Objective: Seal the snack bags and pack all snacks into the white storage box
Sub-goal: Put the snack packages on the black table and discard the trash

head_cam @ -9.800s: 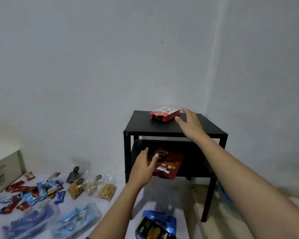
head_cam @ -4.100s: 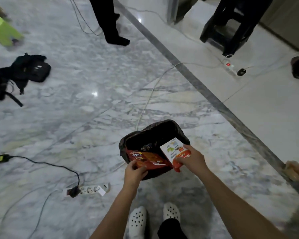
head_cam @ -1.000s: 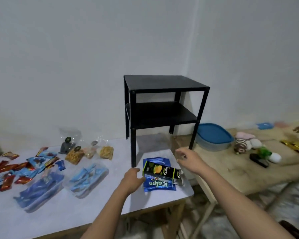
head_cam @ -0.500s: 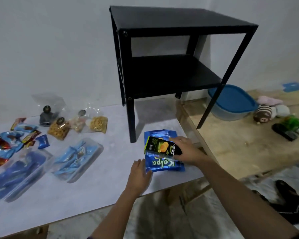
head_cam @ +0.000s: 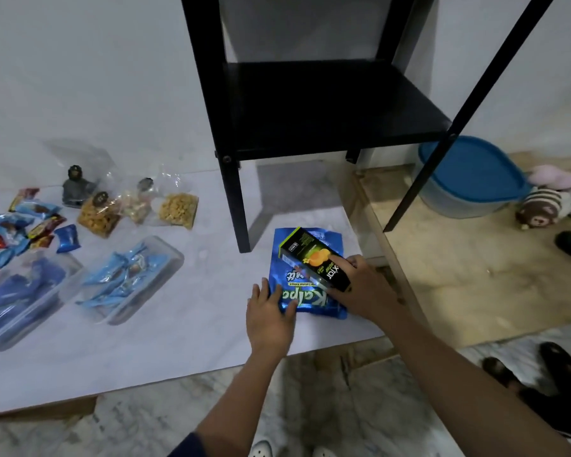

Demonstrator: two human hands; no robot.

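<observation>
desk (head_cam: 178, 341), near-right corner | our right hand (head_cam: 363, 291) is gripping the black box (head_cam: 312, 258), pointing far-left | our left hand (head_cam: 269, 319) is pressing the blue bag (head_cam: 310, 301), fingers flat

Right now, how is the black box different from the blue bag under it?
The black box is a stiff carton with an orange picture; the blue bag is a flat, shiny pouch with white letters. The black box is narrower than the blue bag. The right hand grips the black box; the left hand rests straight fingers on the blue bag. Both sit near the white table's corner.
</observation>
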